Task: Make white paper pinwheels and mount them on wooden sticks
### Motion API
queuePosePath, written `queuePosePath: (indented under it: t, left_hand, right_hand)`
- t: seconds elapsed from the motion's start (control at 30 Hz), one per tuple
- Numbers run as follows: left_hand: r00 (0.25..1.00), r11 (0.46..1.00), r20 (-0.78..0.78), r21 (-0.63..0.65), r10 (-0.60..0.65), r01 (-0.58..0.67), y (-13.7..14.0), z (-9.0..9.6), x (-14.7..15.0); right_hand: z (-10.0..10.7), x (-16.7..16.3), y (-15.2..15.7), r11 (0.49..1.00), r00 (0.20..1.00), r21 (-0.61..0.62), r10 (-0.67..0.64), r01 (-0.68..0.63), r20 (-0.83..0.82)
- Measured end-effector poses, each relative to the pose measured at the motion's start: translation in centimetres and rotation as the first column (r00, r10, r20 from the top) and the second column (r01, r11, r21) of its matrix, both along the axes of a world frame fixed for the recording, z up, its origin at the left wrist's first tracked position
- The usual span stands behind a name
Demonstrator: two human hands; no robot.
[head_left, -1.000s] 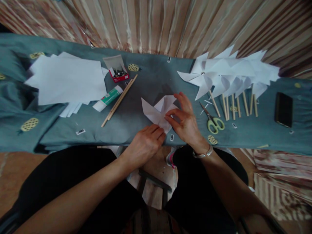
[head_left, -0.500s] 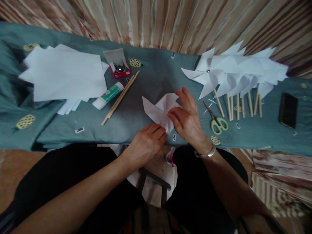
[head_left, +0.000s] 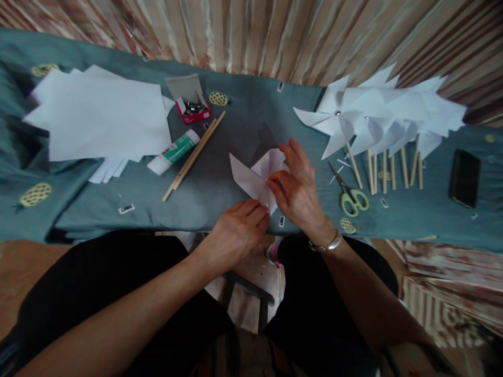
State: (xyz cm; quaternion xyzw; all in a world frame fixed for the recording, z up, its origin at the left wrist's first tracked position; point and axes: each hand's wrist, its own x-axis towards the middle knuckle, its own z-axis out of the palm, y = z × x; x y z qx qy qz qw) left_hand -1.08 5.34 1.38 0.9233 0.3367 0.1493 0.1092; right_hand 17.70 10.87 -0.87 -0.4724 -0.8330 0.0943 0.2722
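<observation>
A white paper pinwheel [head_left: 248,179], without a stick, is between my two hands at the table's near edge. My left hand [head_left: 242,226] is closed on its lower edge, fingers pressed together. The thumb and index finger of my right hand [head_left: 295,189] pinch at the pinwheel's centre, where folded blades meet; the other fingers are raised. My fingers hide whatever lies under that pinch. To the left, two wooden sticks [head_left: 195,155] lie side by side next to a glue stick [head_left: 174,152].
A red box of metal pins [head_left: 195,115] stands open at the back. White paper sheets [head_left: 106,118] are stacked left. On the right lie green-handled scissors [head_left: 349,196], several pinwheels on sticks [head_left: 338,113] and a phone [head_left: 465,178]. A pleated curtain [head_left: 251,36] borders the far edge.
My right hand has shifted slightly left over the pinwheel's centre, still pinching. My left hand keeps its hold on the lower edge. The camera view has moved a little.
</observation>
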Motion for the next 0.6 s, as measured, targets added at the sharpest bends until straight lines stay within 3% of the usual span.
queuePosePath:
  t: [0.6]
  left_hand:
    - [1.0,1.0,0.028,0.006,0.007,-0.007,-0.04,-0.19,-0.1]
  right_hand:
    - [0.27,-0.62,-0.85,0.995,0.987,0.047,-0.09,0.085,0.131]
